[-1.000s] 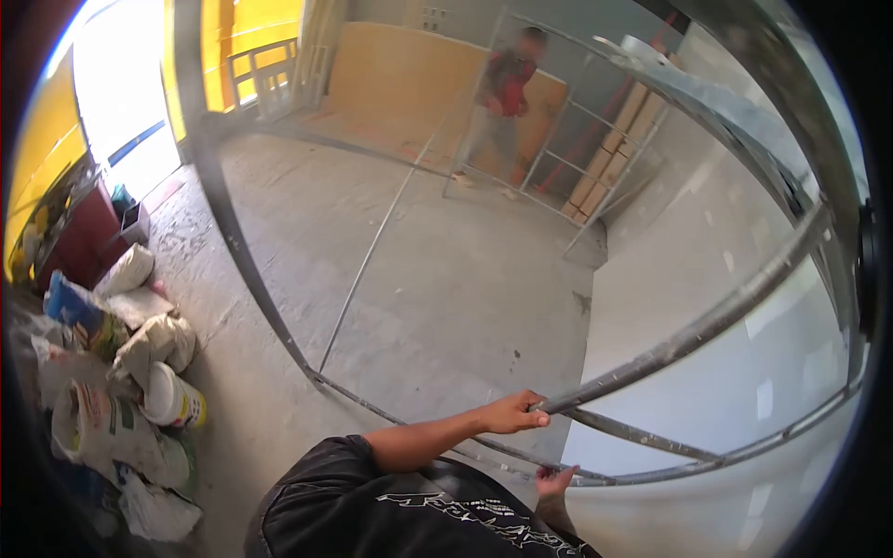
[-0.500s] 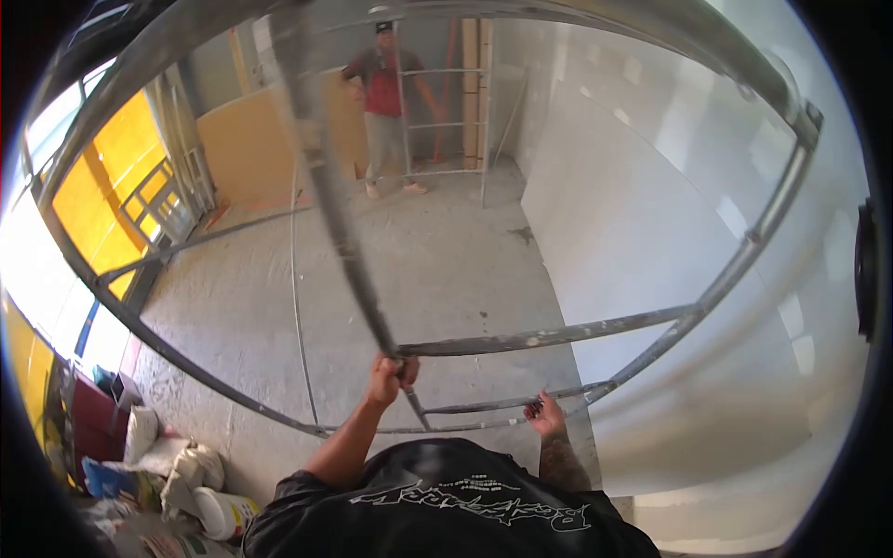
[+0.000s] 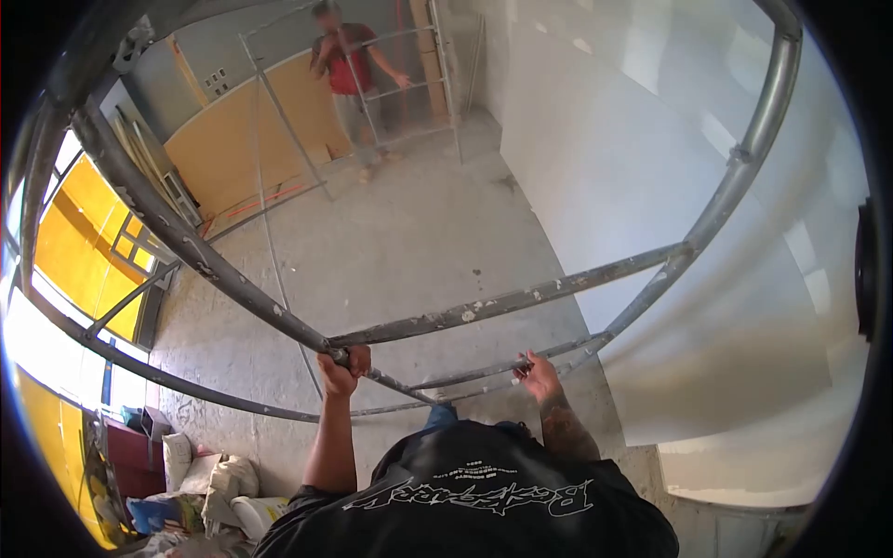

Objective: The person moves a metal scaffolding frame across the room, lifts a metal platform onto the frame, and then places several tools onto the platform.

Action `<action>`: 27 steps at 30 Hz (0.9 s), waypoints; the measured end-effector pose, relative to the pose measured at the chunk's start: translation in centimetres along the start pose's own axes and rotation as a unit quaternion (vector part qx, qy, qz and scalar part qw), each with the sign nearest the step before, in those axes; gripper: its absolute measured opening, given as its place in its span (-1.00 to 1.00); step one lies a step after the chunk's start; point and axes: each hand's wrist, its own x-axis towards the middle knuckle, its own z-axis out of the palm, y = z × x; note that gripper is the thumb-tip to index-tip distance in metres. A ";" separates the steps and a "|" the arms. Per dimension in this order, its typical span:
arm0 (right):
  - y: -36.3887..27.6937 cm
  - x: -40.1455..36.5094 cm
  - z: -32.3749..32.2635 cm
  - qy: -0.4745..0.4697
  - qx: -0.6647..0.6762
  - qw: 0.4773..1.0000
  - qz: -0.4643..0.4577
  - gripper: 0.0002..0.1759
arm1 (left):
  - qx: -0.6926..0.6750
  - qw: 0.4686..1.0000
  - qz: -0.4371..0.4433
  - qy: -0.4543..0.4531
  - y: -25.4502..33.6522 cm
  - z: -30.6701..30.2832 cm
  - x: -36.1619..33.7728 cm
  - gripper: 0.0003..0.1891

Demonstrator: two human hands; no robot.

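Observation:
A metal scaffold frame [image 3: 470, 310] with paint-spotted tubes spans the view in front of my body. My left hand [image 3: 342, 369] is wrapped round its long tube, close to the joint with a cross rung. Further right, my right hand [image 3: 538, 377] is closed on a lower rung [image 3: 479, 374], with the thumb up. Both forearms reach forward from a black shirt.
Another person [image 3: 349, 79] in a red and dark top stands at the back beside a second metal frame [image 3: 446, 88]. Pale wall panels [image 3: 642, 186] line the right. Bags [image 3: 223, 479] and a white bucket [image 3: 260, 514] lie lower left.
The frame has tilted, its long tube now slanting to the upper left. My left hand has moved left and slightly up, and my right hand slightly up. The other person has an arm raised to the face.

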 end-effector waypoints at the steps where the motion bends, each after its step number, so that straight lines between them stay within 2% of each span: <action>1: 0.0 -0.1 0.1 -0.011 -0.007 1.000 -0.001 -0.82 | -0.005 1.000 0.006 -0.008 0.0 -0.2 0.0 -0.18; 11: -0.3 0.5 -0.9 -0.037 -0.041 0.998 0.016 -0.82 | -0.006 1.000 0.016 -0.005 -0.8 -0.8 -0.2 -0.18; 14: -0.2 -0.3 -0.8 -0.039 -0.044 0.998 0.011 -0.80 | -0.019 1.000 0.004 -0.012 -1.2 -1.4 -0.2 -0.18; 15: -0.3 -0.2 -0.7 -0.042 -0.054 0.998 0.012 -0.79 | 0.022 1.000 -0.021 0.010 -0.8 -1.1 -0.3 -0.17; 19: 0.0 1.3 -2.0 -0.064 -0.056 0.996 0.034 -0.76 | 0.045 0.999 0.023 0.008 -1.2 -1.5 0.0 -0.17; 24: -0.6 0.4 -0.7 -0.075 -0.063 0.995 0.025 -0.78 | -0.023 1.000 0.011 -0.013 -0.6 -0.8 0.0 -0.19; 27: -0.4 0.1 -0.7 -0.035 -0.050 0.998 0.030 -0.79 | -0.028 0.999 0.009 -0.021 -0.8 -1.2 -0.2 -0.20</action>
